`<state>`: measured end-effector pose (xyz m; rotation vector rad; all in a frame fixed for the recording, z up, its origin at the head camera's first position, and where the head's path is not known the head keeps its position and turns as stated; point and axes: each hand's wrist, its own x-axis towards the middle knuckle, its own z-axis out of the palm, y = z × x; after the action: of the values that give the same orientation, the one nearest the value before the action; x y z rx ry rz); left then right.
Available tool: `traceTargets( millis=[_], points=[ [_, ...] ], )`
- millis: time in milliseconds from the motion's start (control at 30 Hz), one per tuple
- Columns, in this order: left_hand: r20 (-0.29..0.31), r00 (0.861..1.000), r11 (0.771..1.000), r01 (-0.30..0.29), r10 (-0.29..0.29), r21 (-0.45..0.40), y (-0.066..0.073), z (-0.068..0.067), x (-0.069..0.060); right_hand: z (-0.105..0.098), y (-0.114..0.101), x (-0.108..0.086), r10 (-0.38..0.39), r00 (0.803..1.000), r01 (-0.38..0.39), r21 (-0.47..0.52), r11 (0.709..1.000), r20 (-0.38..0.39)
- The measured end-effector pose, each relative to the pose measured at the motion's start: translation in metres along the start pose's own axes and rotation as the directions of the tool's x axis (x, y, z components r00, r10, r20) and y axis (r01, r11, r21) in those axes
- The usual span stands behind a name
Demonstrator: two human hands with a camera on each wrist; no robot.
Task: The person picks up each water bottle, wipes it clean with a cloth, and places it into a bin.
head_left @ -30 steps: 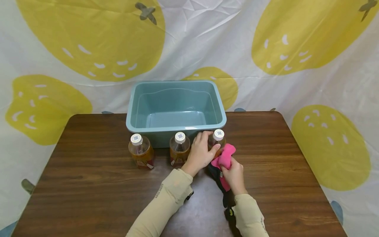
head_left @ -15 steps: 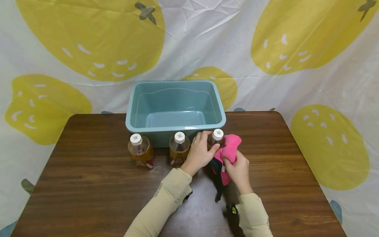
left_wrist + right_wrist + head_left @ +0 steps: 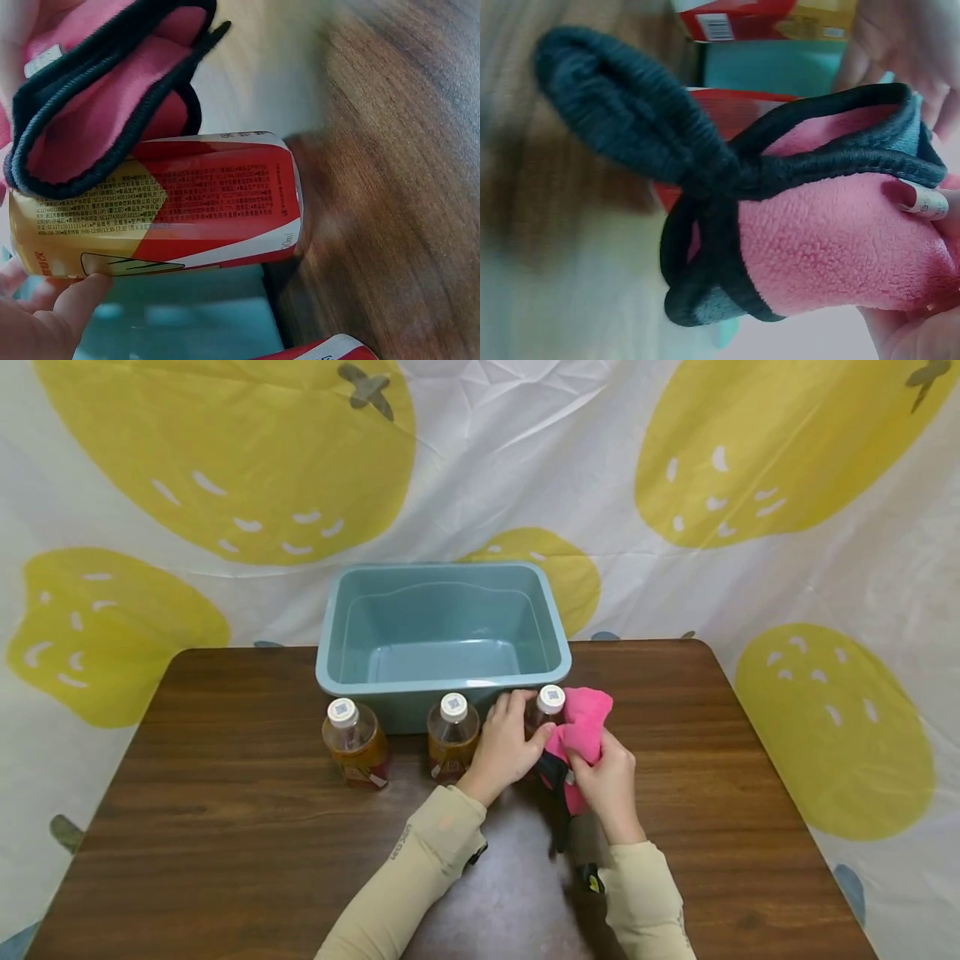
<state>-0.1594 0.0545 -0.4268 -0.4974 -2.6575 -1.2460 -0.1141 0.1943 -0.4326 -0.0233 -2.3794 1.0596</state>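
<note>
Over the brown wood-grain table (image 3: 225, 827) we watch the right hand (image 3: 611, 781) grip a pink fleecy, black-edged cloth (image 3: 588, 714) against the upright clear plastic, white-capped rightmost bottle (image 3: 551, 707), which the left hand (image 3: 504, 750) clasps just before the blue-green rectangular plastic bin (image 3: 442, 683)

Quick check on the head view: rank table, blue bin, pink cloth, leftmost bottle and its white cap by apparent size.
1. Table
2. Blue bin
3. Pink cloth and leftmost bottle: too close to rank
4. White cap
</note>
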Motion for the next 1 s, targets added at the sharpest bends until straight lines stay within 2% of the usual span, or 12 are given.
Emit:
traceTargets(
  millis=[167, 333, 467, 600, 800, 1000],
  points=[
    [-0.009, 1.0, 1.0, -0.009, 0.009, -0.008, 0.001, 0.0, 0.001, 0.01, 0.012, -0.008, 0.034, 0.999, -0.034, -0.011, 0.999, 0.011],
    [-0.012, 1.0, 1.0, -0.018, 0.018, -0.008, 0.0, 0.001, 0.0, 0.021, 0.029, -0.02, 0.09, 0.991, -0.084, -0.057, 0.995, 0.096],
    [-0.013, 1.0, 1.0, -0.014, 0.013, -0.011, -0.001, 0.001, -0.001, 0.027, 0.039, -0.027, 0.107, 0.985, -0.096, -0.085, 0.992, 0.133],
    [-0.011, 1.0, 1.0, -0.002, 0.002, -0.02, 0.0, 0.002, -0.001, 0.03, 0.043, -0.029, 0.113, 0.985, -0.101, -0.095, 0.99, 0.133],
    [0.026, 0.998, 0.997, 0.051, -0.049, -0.062, 0.002, 0.003, -0.004, 0.027, 0.045, -0.034, 0.129, 0.982, -0.117, -0.088, 0.989, 0.141],
    [0.036, 0.997, 0.992, 0.065, -0.061, -0.112, 0.002, 0.005, -0.005, 0.022, 0.045, -0.037, 0.096, 0.989, -0.086, -0.087, 0.992, 0.117]
  ],
)
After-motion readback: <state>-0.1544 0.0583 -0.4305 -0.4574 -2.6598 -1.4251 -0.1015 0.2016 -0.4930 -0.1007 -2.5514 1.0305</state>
